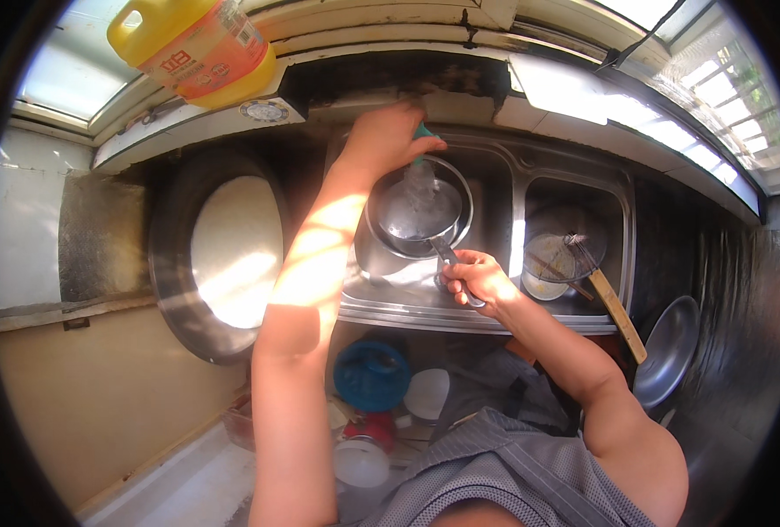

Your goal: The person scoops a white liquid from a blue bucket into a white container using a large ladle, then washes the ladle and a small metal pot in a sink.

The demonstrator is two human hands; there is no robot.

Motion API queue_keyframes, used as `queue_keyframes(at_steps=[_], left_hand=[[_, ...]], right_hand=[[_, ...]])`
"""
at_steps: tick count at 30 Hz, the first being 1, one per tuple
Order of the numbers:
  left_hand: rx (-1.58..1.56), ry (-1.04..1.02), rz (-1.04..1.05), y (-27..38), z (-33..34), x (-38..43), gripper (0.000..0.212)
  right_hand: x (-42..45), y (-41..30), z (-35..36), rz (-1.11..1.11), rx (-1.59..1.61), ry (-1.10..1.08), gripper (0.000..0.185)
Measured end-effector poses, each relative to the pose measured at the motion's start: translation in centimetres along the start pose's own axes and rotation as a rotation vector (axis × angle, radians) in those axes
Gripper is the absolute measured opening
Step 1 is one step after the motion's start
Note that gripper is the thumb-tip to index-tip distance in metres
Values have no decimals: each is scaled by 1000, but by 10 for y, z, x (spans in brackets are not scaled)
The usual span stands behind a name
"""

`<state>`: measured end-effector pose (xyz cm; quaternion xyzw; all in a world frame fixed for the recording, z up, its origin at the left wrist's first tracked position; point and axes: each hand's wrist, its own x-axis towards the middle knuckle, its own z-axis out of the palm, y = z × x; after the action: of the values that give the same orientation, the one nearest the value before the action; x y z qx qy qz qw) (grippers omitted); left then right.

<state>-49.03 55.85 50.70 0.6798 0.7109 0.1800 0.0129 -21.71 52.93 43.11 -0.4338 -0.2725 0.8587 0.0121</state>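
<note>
My right hand (472, 280) grips the handle of a metal ladle or small pan (421, 209), whose round bowl holds water. It lies within or just over a larger round metal pot (467, 227) in the left basin of a stainless steel sink (518, 230). At the back of that basin, my left hand (393, 135) is at the tap area with a green thing (421, 132) at its fingers; water runs down from there into the bowl. Whether the fingers close on the green thing is hidden.
The right basin holds a wire strainer with a wooden handle (604, 296) over a pale dish (548, 260). A metal bowl (669, 352) stands right of the sink, a large dark-rimmed basin (169, 263) left. A yellow detergent jug (192, 49) is on the ledge. Below is a blue basin (371, 375).
</note>
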Motion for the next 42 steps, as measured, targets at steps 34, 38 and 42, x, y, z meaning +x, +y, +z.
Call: queue_keyframes(at_steps=[34,38,42], left_hand=[[-1699,1525,-1857,185,379,-702,47],[-1797,1704,-1744,100,420,-697,60],[-2056,1902,-1420,60,483,-729,67]], right_hand=[[-49,279,-23,633,-1085,-467,63],[-9,290,-30,627,-1261,-405,66],[23,295,-34,648,-1405,-464,67]])
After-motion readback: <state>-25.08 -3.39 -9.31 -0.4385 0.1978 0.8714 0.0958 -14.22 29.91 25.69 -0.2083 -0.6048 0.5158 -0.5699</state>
